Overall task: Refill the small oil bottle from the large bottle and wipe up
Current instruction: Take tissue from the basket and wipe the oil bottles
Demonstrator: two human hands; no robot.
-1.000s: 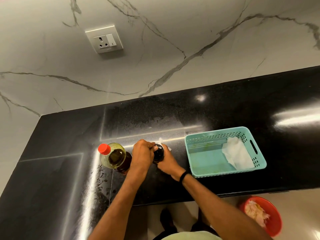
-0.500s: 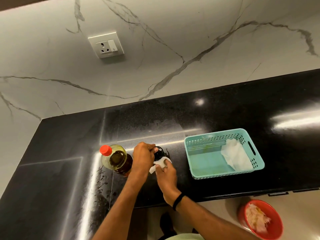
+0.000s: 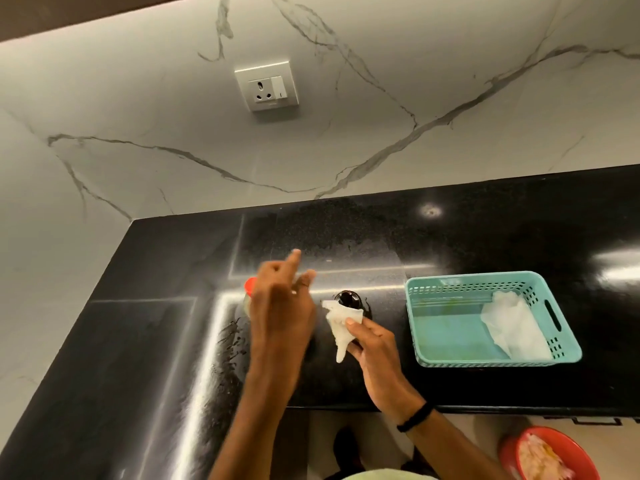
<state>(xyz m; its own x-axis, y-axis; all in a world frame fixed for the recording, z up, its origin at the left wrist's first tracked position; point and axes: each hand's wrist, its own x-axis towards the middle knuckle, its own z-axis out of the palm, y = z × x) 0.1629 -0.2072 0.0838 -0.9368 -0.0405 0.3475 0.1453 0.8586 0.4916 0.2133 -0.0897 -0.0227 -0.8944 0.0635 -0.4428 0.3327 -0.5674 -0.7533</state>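
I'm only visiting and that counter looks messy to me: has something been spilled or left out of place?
Yes. Wet drops and streaks lie scattered on the black counter just in front of the large bottle, likely spilled oil. The right hand holds a tissue beside the small bottle.

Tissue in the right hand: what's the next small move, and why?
Probably sweep the tissue, pinched in the right hand beside the small bottle, leftward onto the wet splashes on the counter near the large bottle. The splashes look unwiped, and the left hand is lifted, holding nothing.
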